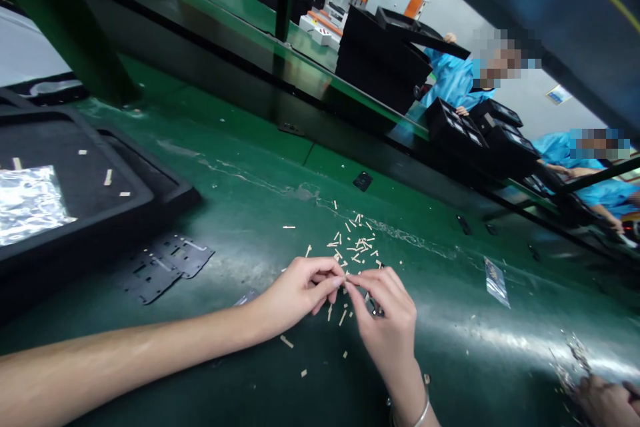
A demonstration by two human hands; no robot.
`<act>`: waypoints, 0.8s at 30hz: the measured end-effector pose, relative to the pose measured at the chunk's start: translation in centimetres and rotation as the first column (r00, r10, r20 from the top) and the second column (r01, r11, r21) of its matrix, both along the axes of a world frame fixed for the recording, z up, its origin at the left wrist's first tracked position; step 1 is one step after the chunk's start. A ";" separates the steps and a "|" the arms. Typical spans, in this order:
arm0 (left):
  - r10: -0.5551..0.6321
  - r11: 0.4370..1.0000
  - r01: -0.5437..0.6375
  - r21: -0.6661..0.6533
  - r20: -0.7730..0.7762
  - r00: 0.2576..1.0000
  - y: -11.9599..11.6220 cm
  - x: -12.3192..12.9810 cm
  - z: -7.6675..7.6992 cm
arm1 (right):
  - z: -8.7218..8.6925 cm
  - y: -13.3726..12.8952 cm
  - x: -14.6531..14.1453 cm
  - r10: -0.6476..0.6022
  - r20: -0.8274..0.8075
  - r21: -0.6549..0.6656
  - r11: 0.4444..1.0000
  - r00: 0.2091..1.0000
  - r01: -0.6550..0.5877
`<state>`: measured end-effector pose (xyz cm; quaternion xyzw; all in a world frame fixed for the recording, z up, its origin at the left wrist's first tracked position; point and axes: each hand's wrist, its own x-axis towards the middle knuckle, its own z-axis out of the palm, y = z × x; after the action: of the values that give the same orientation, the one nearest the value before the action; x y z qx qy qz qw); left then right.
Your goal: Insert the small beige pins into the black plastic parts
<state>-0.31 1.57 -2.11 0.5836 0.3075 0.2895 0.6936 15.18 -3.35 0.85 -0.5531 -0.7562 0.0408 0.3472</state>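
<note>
Both hands meet at the middle of the green table (240, 213), fingertips almost touching. My left hand (307, 287) is closed in a pinch, thumb against the fingers. My right hand (390, 307) pinches too, its thumb and index finger facing the left ones. Whatever lies between the fingertips is too small to make out. Small pale strips (361, 245) are scattered beyond and beneath the hands. A dark object, partly hidden, lies behind my right fingers.
A black foam tray (100, 221) with a silvery bag (33, 203) stands at left, dark perforated plates (170, 267) beside it. A clear packet (496, 282) lies right. Another person's hand (607, 401) is at lower right. People in blue work behind black trays (383, 57).
</note>
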 end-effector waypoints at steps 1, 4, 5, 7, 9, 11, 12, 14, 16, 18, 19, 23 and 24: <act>0.005 0.999 -0.004 0.041 -0.030 1.000 0.0 -0.1 0.1 | -0.1 -0.1 -0.2 0.004 -0.004 0.003 1.000 1.000 -0.004; 0.052 0.973 -0.023 0.232 -0.118 0.992 0.0 -0.2 0.2 | -0.3 -0.1 -0.2 0.005 -0.004 -0.001 1.000 1.000 -0.005; 0.069 0.955 -0.026 0.297 -0.137 0.988 0.0 -0.2 0.2 | -0.3 -0.2 -0.2 0.006 0.004 -0.002 1.000 1.000 -0.006; 0.090 0.922 -0.024 0.387 -0.153 0.984 0.0 -0.3 0.2 | -0.4 -0.2 -0.1 0.014 0.029 0.003 1.000 0.999 -0.014; 0.096 0.909 -0.023 0.416 -0.154 0.983 0.1 -0.3 0.2 | -0.4 -0.2 -0.2 0.024 0.062 0.021 0.999 0.998 -0.026; 0.095 0.910 -0.022 0.414 -0.156 0.983 0.1 -0.3 0.3 | -0.5 -0.2 -0.5 0.025 0.082 0.037 0.999 0.996 -0.028; 0.093 0.914 -0.022 0.405 -0.156 0.983 0.1 -0.3 0.3 | -0.5 -0.2 -0.6 0.020 0.078 0.038 0.999 0.997 -0.023; 0.080 0.928 -0.018 0.372 -0.154 0.985 0.1 -0.3 0.3 | -0.5 -0.2 -0.7 -0.005 0.042 0.019 1.000 0.999 0.004; 0.061 0.951 -0.013 0.309 -0.146 0.987 0.1 -0.2 0.1 | -0.5 0.0 -0.5 -0.056 -0.005 -0.020 0.998 0.998 0.056; 0.036 0.978 -0.009 0.206 -0.126 0.991 0.1 -0.1 -0.1 | -0.5 0.1 0.1 -0.141 -0.022 -0.050 0.989 0.990 0.140; 0.028 0.990 -0.013 0.141 -0.108 0.994 0.1 -0.1 -0.2 | -0.5 0.2 0.4 -0.187 -0.017 -0.049 0.981 0.982 0.186; 0.051 0.997 -0.053 -0.052 -0.036 0.998 0.3 0.2 -0.5 | -0.8 0.5 1.2 -0.230 0.022 0.051 0.972 0.973 0.229; 0.061 0.996 -0.063 -0.066 -0.031 0.998 0.3 0.2 -0.5 | -0.9 0.4 1.1 -0.196 0.031 0.081 0.978 0.980 0.193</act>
<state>-0.07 1.86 -2.62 0.5541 0.3450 0.2922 0.6990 16.32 -2.92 -0.06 -0.6111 -0.7062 -0.0334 0.3559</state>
